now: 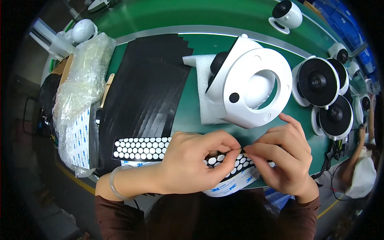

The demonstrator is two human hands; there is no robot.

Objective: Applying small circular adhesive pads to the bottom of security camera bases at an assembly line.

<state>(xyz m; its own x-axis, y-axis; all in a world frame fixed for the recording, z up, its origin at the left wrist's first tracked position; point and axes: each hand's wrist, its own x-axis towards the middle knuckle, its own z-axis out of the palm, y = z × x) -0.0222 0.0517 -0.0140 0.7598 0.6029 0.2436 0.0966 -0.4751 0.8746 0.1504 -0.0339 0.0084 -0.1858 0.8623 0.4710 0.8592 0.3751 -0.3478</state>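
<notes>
My left hand and my right hand meet fingertip to fingertip, each with thumb and forefinger pinched together. Whatever lies between the fingertips is too small to make out. Just beneath them runs a black strip covered in rows of white round pads, partly hidden by my left hand. White backing paper with blue print curls below it at the near table edge. Beyond my hands, a white camera-like device with a ring-shaped base lies tipped over on a white foam block.
Overlapping black sheets cover the left of the green table. Bubble-wrapped material lies farther left beside a wooden stick. Several white devices with black fronts stand at the right; another device is at the back. A person's arm shows far right.
</notes>
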